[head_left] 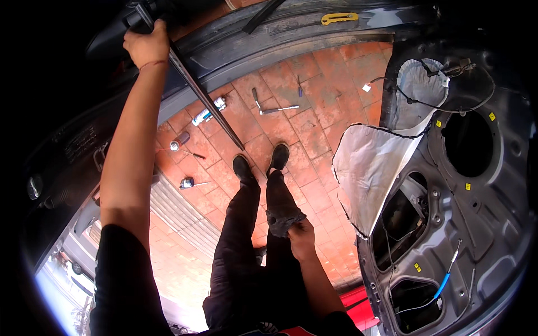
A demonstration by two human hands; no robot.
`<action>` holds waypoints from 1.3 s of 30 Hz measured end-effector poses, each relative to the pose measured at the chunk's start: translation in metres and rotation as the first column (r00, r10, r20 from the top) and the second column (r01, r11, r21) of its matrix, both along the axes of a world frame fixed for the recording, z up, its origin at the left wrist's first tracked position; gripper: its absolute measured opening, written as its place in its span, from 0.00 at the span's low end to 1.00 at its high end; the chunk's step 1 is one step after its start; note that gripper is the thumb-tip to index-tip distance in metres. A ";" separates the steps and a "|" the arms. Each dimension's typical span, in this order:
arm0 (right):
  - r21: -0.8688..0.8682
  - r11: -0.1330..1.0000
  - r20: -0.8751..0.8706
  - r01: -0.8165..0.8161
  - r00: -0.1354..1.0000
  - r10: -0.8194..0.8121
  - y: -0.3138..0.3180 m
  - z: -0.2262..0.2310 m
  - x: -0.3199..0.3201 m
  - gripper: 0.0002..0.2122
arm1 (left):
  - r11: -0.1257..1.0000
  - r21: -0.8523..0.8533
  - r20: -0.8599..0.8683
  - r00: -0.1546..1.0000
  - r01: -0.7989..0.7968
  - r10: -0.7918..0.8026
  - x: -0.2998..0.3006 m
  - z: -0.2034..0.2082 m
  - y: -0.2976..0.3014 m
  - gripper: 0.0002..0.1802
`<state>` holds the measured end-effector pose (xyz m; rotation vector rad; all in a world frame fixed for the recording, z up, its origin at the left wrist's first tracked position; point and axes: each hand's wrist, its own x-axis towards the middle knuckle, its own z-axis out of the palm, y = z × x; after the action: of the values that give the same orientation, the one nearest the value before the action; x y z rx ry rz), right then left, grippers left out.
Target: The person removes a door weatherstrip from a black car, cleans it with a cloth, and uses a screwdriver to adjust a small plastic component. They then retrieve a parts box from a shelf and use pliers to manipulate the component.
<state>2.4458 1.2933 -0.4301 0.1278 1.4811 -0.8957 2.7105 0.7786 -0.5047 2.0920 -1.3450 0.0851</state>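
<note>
Pinching the long dark strip (202, 95) at eleven o'clock, the left grip (148, 47) holds a likely light, bendy piece, best supported mid-length too, while the right grip (302, 237) clutches dark cloth (281, 220) at five.

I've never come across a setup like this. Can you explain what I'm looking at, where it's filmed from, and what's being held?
There is no machine here: a person works with bare hands. The one picture comes from a wide fisheye camera worn on the head, looking down, so straight edges bend near its rim.

The left hand, raised at upper left, grips a long dark strip that slants down towards the feet. The right hand, lower down, holds a dark crumpled piece that looks like cloth.

On the reddish tiled floor lie hand tools and a white-and-blue tube. At right is a car door with its inner metal exposed and a pale sheet hanging partly loose.
</note>
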 end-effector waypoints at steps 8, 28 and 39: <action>0.070 0.943 0.138 0.326 0.933 -0.332 -0.034 -0.080 -0.025 0.08 | 0.677 0.423 -0.609 0.743 0.602 -0.279 -0.163 -0.150 0.246 0.13; -0.041 0.864 0.089 0.502 0.863 -0.498 -0.050 -0.203 -0.094 0.24 | 0.604 0.557 -0.639 0.758 0.571 -0.127 -0.343 -0.440 0.253 0.18; -0.487 0.822 0.064 0.295 0.951 -0.303 -0.145 -0.026 -0.063 0.17 | 0.493 0.264 -0.792 0.478 0.829 -0.381 -0.224 0.055 0.310 0.18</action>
<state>2.3829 1.1479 -0.4564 -0.0273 1.2182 -1.5117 2.4867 1.0884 -0.4495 1.5661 -1.7283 -1.5158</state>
